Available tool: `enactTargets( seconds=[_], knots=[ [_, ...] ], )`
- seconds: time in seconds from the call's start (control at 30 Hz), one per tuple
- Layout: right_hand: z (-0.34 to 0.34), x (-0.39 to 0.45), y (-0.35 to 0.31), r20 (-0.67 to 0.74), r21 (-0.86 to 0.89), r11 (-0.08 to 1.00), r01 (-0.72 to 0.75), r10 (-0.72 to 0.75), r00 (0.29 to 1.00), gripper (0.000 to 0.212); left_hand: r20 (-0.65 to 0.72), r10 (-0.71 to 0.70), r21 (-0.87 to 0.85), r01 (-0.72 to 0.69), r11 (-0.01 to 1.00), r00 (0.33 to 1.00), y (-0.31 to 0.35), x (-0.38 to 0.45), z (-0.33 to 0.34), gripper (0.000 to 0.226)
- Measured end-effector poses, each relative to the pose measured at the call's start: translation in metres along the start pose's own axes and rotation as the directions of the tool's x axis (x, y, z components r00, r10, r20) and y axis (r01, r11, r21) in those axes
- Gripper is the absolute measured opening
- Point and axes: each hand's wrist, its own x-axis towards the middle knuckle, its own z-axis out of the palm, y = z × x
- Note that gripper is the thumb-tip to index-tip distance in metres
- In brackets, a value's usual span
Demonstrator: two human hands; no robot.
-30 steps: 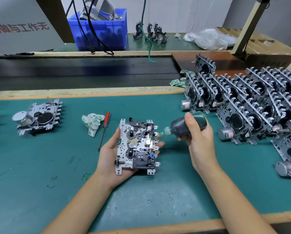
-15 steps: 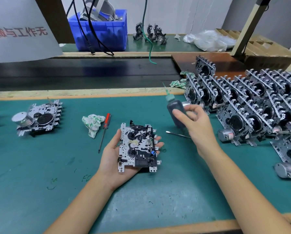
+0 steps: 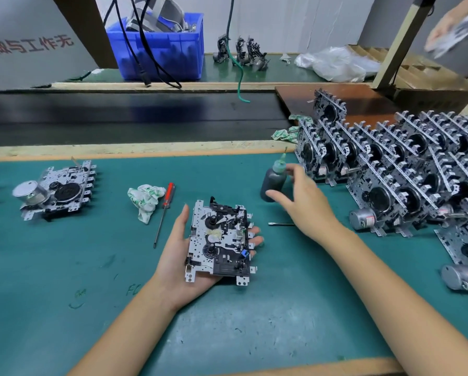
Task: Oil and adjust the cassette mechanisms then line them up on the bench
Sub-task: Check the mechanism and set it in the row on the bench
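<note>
A cassette mechanism (image 3: 219, 242) lies face up in my left hand (image 3: 177, 256); the thumb runs along its left edge and the fingertips wrap its right edge. A dark oil bottle (image 3: 273, 180) with a green nozzle stands upright on the green bench mat (image 3: 64, 267). My right hand (image 3: 308, 204) is beside the bottle with its fingers spread, the thumb close to the bottle's base; it grips nothing. Rows of mechanisms (image 3: 390, 175) stand on edge at the right. One more mechanism (image 3: 56, 188) lies flat at the far left.
A red-handled screwdriver (image 3: 165, 210) and a crumpled rag (image 3: 144, 199) lie left of my left hand. A thin metal tool (image 3: 281, 224) lies under my right hand. A blue bin (image 3: 159, 47) stands on the back bench. Another person's hand (image 3: 455, 28) shows at top right.
My right hand lifted the oil bottle away from the mechanism, stood it upright on the mat and opened off it. My left hand kept the mechanism almost still.
</note>
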Motion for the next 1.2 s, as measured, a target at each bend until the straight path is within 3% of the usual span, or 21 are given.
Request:
enactTargets(
  seconds=[0.1, 0.13, 0.2, 0.27, 0.33, 0.4, 0.5, 0.57, 0.63, 0.67, 0.7, 0.77, 0.8, 0.9, 0.97, 1.2],
  knots=[
    [-0.014, -0.028, -0.003, -0.319, 0.074, 0.988, 0.132, -0.102, 0.942, 0.029, -0.019, -0.032, 0.032, 0.033, 0.999, 0.999, 0.0, 0.0, 0.002, 0.081],
    [-0.018, -0.037, -0.004, -0.329, 0.063, 0.98, 0.189, -0.158, 0.931, 0.025, -0.022, -0.044, 0.043, 0.045, 0.998, 0.999, 0.0, -0.001, 0.002, 0.079],
    [-0.021, -0.053, -0.006, -0.11, -0.012, 0.96, 0.281, -0.281, 0.953, 0.03, -0.043, -0.069, 0.095, 0.073, 0.993, 0.997, 0.001, -0.001, 0.002, 0.075],
    [-0.019, -0.065, -0.006, 0.181, -0.166, 0.907, 0.387, -0.358, 0.916, 0.063, -0.086, -0.121, 0.221, 0.138, 0.966, 0.989, 0.005, -0.002, 0.005, 0.068],
    [-0.019, -0.071, -0.006, 0.333, -0.229, 0.865, 0.448, -0.363, 0.871, 0.085, -0.143, -0.182, 0.41, 0.225, 0.884, 0.973, 0.011, -0.001, 0.012, 0.061],
    [-0.02, -0.074, -0.006, 0.34, -0.229, 0.82, 0.524, -0.438, 0.833, 0.08, -0.194, -0.205, 0.572, 0.281, 0.77, 0.959, 0.019, 0.001, 0.021, 0.056],
    [-0.022, -0.078, -0.002, 0.242, -0.268, 0.769, 0.58, -0.529, 0.813, 0.066, -0.293, -0.129, 0.73, 0.309, 0.61, 0.947, 0.028, 0.007, 0.029, 0.052],
    [-0.023, -0.082, 0.003, 0.195, -0.269, 0.773, 0.575, -0.541, 0.818, 0.061, -0.259, -0.119, 0.742, 0.276, 0.61, 0.959, 0.034, 0.004, 0.026, 0.069],
    [-0.023, -0.089, 0.005, 0.145, -0.255, 0.795, 0.551, -0.532, 0.834, 0.056, -0.293, -0.009, 0.72, 0.228, 0.655, 0.956, 0.039, 0.002, 0.026, 0.078],
    [-0.023, -0.091, 0.005, 0.123, -0.253, 0.805, 0.536, -0.523, 0.843, 0.054, -0.327, 0.124, 0.775, 0.191, 0.603, 0.937, 0.038, -0.002, 0.024, 0.078],
    [-0.023, -0.093, 0.005, 0.103, -0.252, 0.815, 0.522, -0.513, 0.852, 0.053, -0.35, 0.309, 0.873, 0.188, 0.45, 0.884, 0.036, -0.008, 0.022, 0.077],
    [-0.021, -0.097, 0.001, 0.08, -0.23, 0.838, 0.494, -0.49, 0.868, 0.052, -0.167, 0.624, 0.957, 0.278, -0.084, 0.764, 0.025, -0.028, 0.021, 0.077],
    [-0.019, -0.098, 0.0, 0.076, -0.212, 0.852, 0.478, -0.474, 0.878, 0.051, -0.078, 0.66, 0.901, 0.336, -0.274, 0.747, 0.017, -0.039, 0.021, 0.079],
    [-0.018, -0.101, -0.005, 0.084, -0.194, 0.876, 0.442, -0.434, 0.897, 0.051, -0.038, 0.543, 0.731, 0.394, -0.557, 0.839, -0.009, -0.058, 0.021, 0.085],
    [-0.017, -0.102, -0.009, 0.074, -0.21, 0.873, 0.44, -0.434, 0.898, 0.051, -0.027, 0.528, 0.645, 0.418, -0.64, 0.849, -0.019, -0.057, 0.018, 0.087],
    [-0.016, -0.104, -0.017, 0.056, -0.139, 0.903, 0.407, -0.403, 0.914, 0.049, 0.078, 0.648, 0.778, 0.36, -0.515, 0.758, -0.027, -0.049, 0.013, 0.069]
  ],
)
